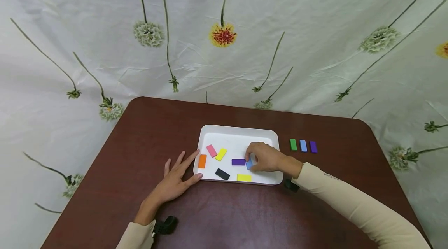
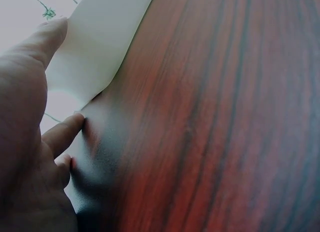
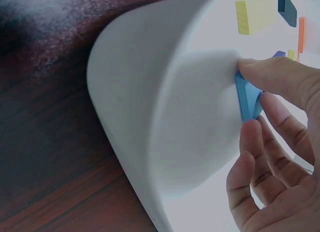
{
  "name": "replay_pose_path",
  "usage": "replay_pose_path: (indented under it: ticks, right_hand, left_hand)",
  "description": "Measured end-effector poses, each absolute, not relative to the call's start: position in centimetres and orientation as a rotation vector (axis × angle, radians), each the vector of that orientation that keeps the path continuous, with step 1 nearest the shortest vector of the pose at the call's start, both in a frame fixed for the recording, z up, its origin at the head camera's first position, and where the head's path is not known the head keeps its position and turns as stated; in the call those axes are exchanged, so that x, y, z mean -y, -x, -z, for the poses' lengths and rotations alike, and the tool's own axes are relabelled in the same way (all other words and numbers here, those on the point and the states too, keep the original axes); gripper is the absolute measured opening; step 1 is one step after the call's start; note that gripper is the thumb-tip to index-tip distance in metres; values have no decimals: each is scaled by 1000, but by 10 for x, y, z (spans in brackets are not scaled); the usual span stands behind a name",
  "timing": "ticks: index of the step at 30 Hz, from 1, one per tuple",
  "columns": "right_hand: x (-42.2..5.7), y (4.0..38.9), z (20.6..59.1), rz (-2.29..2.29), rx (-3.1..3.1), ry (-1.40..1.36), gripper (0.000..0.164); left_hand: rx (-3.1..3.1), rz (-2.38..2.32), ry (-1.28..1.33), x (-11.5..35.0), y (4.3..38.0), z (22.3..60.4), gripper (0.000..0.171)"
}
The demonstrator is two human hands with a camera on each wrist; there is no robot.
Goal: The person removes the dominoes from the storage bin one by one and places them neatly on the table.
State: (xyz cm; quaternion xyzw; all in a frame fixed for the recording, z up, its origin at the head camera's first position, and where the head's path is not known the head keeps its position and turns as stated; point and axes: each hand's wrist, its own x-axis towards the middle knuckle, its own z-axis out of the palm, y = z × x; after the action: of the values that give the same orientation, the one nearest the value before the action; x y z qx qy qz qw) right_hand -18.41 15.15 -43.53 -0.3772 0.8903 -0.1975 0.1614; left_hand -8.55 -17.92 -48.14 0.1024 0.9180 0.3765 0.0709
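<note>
Inside the white tray (image 1: 239, 134), my right hand (image 1: 266, 158) pinches a light blue block (image 1: 249, 164) between thumb and fingers. The right wrist view shows the thumb on one end of that blue block (image 3: 242, 96) and fingertips at the other. Just left of it lies a purple block (image 1: 238, 162). My left hand (image 1: 175, 182) is spread at the tray's left side, with the thumb and index fingertip right at the rim. In the left wrist view its fingers (image 2: 65, 134) stretch out beside the tray wall (image 2: 95, 42).
Also in the tray are a pink block (image 1: 211, 151), an orange block (image 1: 202, 161), a black block (image 1: 222, 174) and two yellow blocks, one (image 1: 244, 177) near the front. Right of the tray stands a row of green (image 1: 293, 144), blue (image 1: 303, 146) and purple (image 1: 313, 147) blocks on the dark table (image 1: 224, 214).
</note>
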Motion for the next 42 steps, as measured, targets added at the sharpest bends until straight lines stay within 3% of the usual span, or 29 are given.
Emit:
replay_pose_path:
  ticks: [16,26,42]
  right_hand:
    - [-163,193,425,601,-2586,1025,22]
    - [-208,206,406,845,-2658,979,21]
    - [-302,216,418,829,-2805,678,23]
  left_hand:
    - [-2753,-1144,-297,180,87,484,78]
    - [-2760,-1127,-299,181,85,487,78]
    - [-2758,-1152,-312,183,84,489,79]
